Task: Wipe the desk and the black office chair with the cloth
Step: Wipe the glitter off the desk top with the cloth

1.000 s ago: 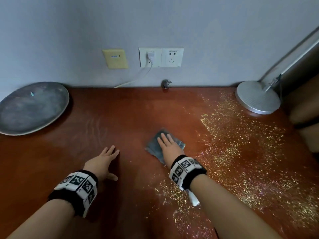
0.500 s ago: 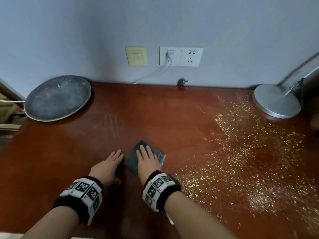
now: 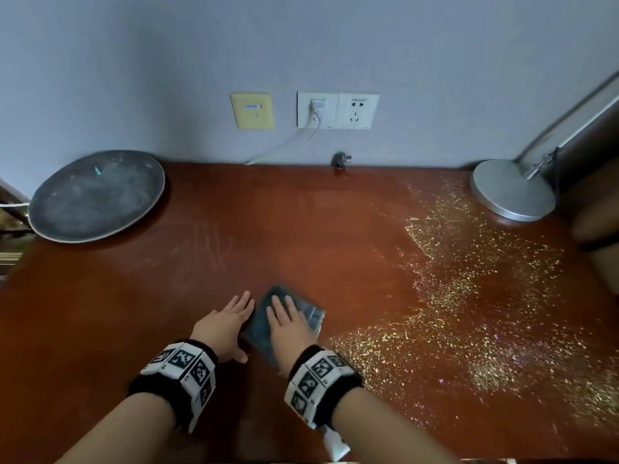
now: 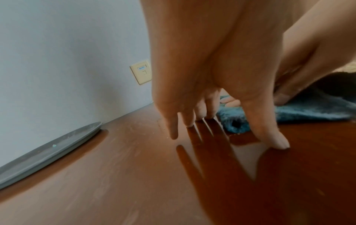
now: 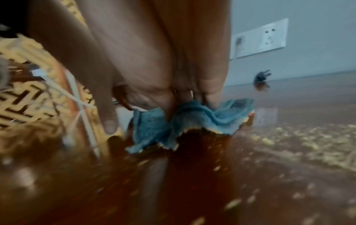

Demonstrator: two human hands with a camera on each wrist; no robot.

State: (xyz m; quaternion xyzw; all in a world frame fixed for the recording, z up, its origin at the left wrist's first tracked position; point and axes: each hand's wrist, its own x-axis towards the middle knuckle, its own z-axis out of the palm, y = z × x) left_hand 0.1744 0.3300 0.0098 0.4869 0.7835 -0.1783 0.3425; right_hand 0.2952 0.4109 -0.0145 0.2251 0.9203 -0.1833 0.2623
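Note:
A blue-grey cloth (image 3: 259, 324) lies on the red-brown desk (image 3: 301, 236), near its front middle. My right hand (image 3: 284, 321) presses flat on the cloth with straight fingers. In the right wrist view the cloth (image 5: 154, 130) bunches under the right hand (image 5: 173, 85). My left hand (image 3: 227, 324) rests flat on the desk just left of the cloth, fingers straight and spread. In the left wrist view the left hand's fingertips (image 4: 279, 141) touch the wood, with the cloth (image 4: 308, 111) right behind them. Gold glitter (image 3: 469, 296) covers the desk's right half. The black chair is out of sight.
A round grey tray (image 3: 97, 195) leans at the back left corner. A silver lamp base (image 3: 512, 190) stands at the back right. Wall sockets (image 3: 336, 110) with a white cable and a loose black plug (image 3: 340, 160) sit along the back edge.
My right hand has slid the cloth leftwards out of the glitter until it lies beside my left hand. The left hand has stayed flat on the desk.

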